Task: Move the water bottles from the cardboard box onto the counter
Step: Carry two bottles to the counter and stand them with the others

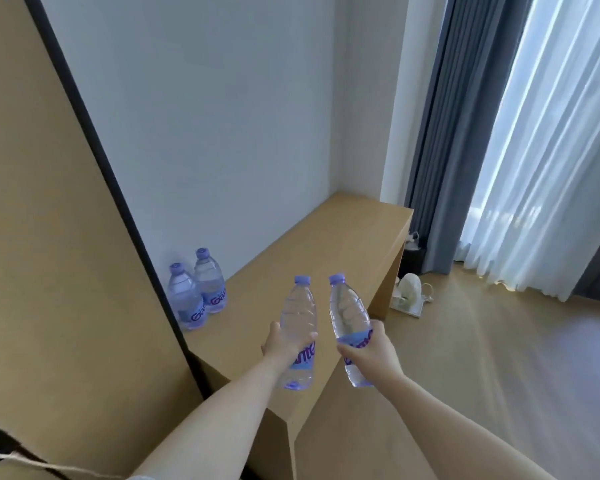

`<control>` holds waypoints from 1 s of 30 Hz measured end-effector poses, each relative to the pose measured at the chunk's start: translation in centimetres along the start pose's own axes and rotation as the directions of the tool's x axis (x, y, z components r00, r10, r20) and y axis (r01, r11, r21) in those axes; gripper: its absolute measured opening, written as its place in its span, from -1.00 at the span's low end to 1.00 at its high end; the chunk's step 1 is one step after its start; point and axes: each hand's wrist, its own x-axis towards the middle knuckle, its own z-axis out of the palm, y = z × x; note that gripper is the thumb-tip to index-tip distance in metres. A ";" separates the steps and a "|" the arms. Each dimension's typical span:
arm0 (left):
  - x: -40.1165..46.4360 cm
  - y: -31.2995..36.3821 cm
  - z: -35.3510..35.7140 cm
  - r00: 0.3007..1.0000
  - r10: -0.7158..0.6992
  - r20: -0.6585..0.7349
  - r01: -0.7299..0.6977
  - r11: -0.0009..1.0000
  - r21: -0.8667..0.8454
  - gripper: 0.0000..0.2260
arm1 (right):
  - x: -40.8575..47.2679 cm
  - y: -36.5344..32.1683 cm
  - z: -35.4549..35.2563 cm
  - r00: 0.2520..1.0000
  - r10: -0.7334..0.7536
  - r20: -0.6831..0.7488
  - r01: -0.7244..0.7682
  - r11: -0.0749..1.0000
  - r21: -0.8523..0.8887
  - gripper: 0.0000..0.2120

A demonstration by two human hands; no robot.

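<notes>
My left hand grips a clear water bottle with a purple cap and blue label around its middle, held upright above the wooden counter. My right hand grips a second such bottle, tilted slightly left, over the counter's front edge. Two more bottles stand upright side by side at the counter's back left corner: one nearer, one behind. A corner of the cardboard box shows at the bottom left.
A tall wooden panel with a dark edge borders the counter on the left. White walls enclose its back. On the wooden floor to the right lie a white object on a tray, and grey and sheer curtains hang beyond.
</notes>
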 end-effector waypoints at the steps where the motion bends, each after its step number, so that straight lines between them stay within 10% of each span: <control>1: 1.2 0.2 0.0 0.999 -0.017 -0.039 0.018 1.000 0.005 -0.41 | 1.6 -0.3 0.3 0.999 -0.015 0.032 0.016 1.000 -0.007 -0.48; 10: 7.6 1.9 0.0 0.927 -0.223 -0.302 0.140 0.952 -0.272 -0.20 | 13.4 -4.0 2.8 0.926 -0.134 0.352 0.196 0.970 -0.146 -0.54; 18: 10.5 -0.7 -3.3 0.862 -0.335 -0.379 0.113 0.858 -0.501 -0.62 | 17.6 -5.5 9.1 0.721 -0.098 0.686 0.116 0.993 0.020 -0.49; 30: 13.9 -2.7 -7.8 0.872 -0.218 -0.439 -0.025 0.875 -0.484 -0.54 | 21.5 -8.5 16.8 0.617 -0.057 0.785 0.099 0.995 -0.005 -0.27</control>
